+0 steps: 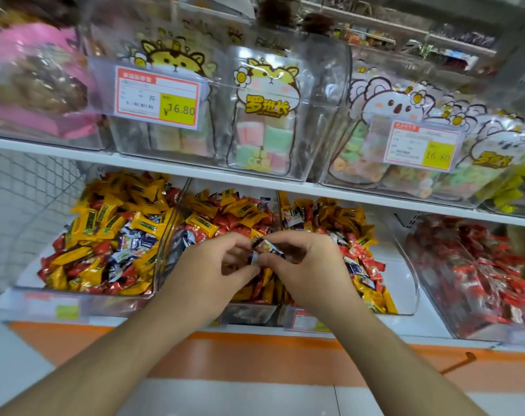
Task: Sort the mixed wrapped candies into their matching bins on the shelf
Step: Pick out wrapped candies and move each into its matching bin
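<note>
Both my hands hover over the middle clear bin (285,318) on the lower shelf. My left hand (207,265) and my right hand (309,262) together pinch small wrapped candies (262,249), dark blue-white and red, between thumbs and fingertips. The middle bin holds mixed yellow, red and blue-white candies (225,217). The left bin (84,306) holds the same mix, mostly yellow candies (105,217). Another mixed pile (354,235) lies just right of my right hand. The far right bin (453,328) holds red candies (495,274) only.
The upper shelf (195,171) carries clear bins of bagged marshmallows (264,136) and ring gummies (375,169), with price tags (157,96) hanging at the front. An orange shelf band (255,355) runs below the bins. A wire basket (24,199) stands at left.
</note>
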Motion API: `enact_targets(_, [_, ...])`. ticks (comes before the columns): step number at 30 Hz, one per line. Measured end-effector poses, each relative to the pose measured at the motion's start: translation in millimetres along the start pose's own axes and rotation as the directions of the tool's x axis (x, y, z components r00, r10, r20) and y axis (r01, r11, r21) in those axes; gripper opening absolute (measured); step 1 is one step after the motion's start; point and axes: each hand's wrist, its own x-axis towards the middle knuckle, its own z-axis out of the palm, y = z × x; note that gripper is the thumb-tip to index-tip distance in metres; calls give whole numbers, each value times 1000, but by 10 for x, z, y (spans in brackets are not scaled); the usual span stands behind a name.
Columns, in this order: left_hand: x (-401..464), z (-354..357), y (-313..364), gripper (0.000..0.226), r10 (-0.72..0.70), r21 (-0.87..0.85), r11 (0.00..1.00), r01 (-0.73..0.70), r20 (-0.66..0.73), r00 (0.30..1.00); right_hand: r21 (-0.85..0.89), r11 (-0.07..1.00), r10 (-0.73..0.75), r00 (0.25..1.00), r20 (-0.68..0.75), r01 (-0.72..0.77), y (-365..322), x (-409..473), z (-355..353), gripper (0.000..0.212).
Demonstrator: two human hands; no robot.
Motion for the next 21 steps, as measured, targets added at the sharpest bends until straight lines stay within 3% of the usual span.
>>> enact_targets(4, [46,-84,-97,17,-67,14,998,68,-56,996,-2,1000,-3,1000,2,3,-39,27,196,25])
enact_targets(8, [75,-249,-196,16,10,268,963,21,-112,994,-198,977,-85,996,-22,79,-92,76,209,33])
enact_targets(11, [72,-314,-246,34,42,414,910,-7,-75,996,-257,957,-120,990,77,136,-100,80,170,45])
enact_targets(17, [20,-193,-181,34,112,405,908,-104,4,994,-371,928,-26,985,-170,-40,245,203,-220,33])
enact_targets(21, [1,-115,-173,30,130,377,916,-140,51,990,-532,837,74,990,-124,-129,658,289,-393,39])
